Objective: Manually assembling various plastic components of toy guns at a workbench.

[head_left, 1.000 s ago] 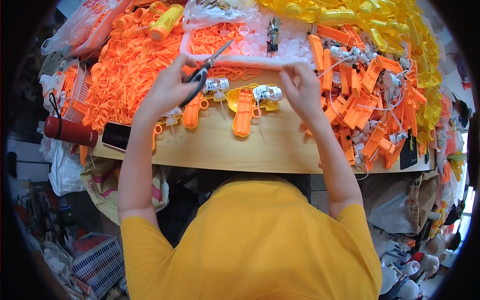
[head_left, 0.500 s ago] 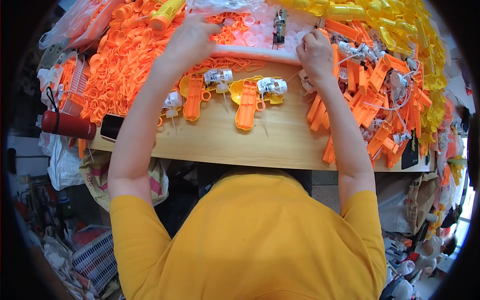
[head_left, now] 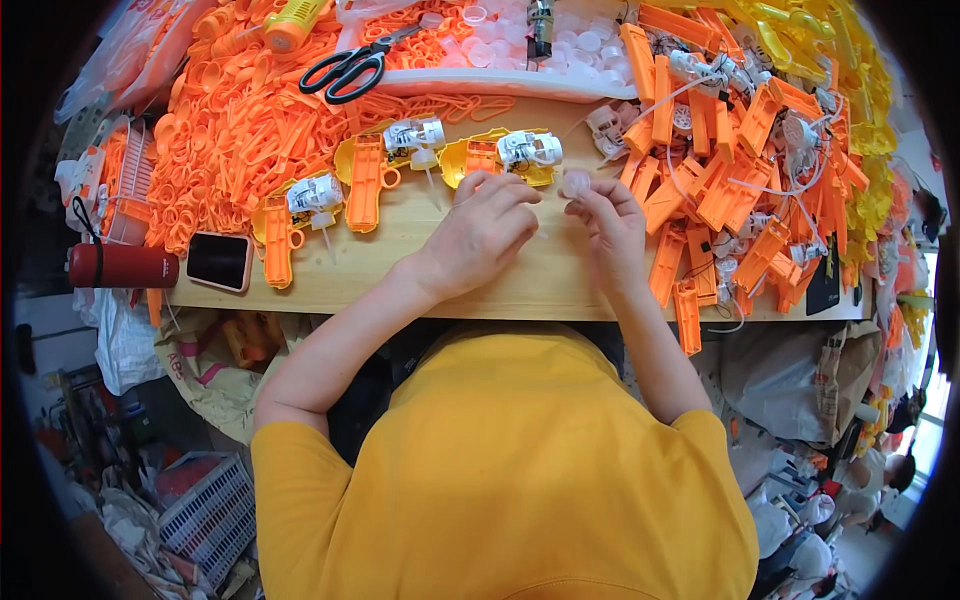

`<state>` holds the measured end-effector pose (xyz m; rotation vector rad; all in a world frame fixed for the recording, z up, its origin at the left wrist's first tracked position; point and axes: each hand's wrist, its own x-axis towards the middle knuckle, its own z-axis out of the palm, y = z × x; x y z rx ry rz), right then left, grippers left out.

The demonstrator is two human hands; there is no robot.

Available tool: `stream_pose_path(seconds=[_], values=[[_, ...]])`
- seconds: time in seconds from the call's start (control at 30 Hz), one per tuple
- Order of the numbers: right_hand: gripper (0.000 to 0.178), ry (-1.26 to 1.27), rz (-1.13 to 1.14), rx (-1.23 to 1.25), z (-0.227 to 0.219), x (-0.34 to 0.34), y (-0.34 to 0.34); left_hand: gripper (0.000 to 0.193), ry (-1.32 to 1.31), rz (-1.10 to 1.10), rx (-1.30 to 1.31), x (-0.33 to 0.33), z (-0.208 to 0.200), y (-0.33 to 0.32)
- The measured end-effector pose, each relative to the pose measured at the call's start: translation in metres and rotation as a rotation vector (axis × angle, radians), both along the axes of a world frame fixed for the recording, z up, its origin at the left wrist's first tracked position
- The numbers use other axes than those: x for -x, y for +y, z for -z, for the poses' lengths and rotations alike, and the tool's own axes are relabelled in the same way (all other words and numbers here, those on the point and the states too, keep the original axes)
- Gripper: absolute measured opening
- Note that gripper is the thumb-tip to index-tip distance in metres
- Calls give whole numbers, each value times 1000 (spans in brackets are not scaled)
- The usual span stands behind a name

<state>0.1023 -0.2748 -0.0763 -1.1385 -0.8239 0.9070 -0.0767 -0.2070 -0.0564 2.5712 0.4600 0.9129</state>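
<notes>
In a pinch of thumb and fingers, my right hand [head_left: 614, 222] holds a small clear plastic cap [head_left: 576, 183] above the table. My left hand [head_left: 482, 232] bends over the rightmost half-assembled toy gun [head_left: 530, 149], with closed fingers covering its orange handle; what they grip is hidden. This toy has a yellow shell half and a white motor unit. Two similar toy guns lie to its left, one in the middle [head_left: 367, 185] and one nearer the phone [head_left: 278, 240]. Each shows an orange handle insert, a white unit and a thin pale stem.
Behind the hands stands a white tray [head_left: 440, 83] of clear caps. Black-handled scissors [head_left: 345, 74] rest by the orange parts heap [head_left: 225, 140]. A phone [head_left: 220, 262] and red flask [head_left: 124, 266] sit left. Orange handles with wired units [head_left: 735, 195] pile up right; yellow shells [head_left: 865, 150] lie beyond.
Both hands have drawn back toward me: the left from the far heap to the rightmost toy gun, the right from the tray's edge, now with a clear cap. The scissors have come into sight.
</notes>
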Motion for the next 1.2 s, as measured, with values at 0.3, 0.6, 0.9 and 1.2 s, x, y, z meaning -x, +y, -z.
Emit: stream_pose_path(seconds=[0.3,0.6,0.9,1.2], values=[[16,617,-136,126,2,14,-21,12,-292,-124,290,-12,1,-6],[18,628,-173,118,9,18,-23,10,-241,-123,274,-15,1,-7],[23,629,-142,110,9,20,-22,11,-215,-78,214,-16,1,-6],[28,528,-166,103,8,19,-22,9,-223,-136,271,-18,3,-12]])
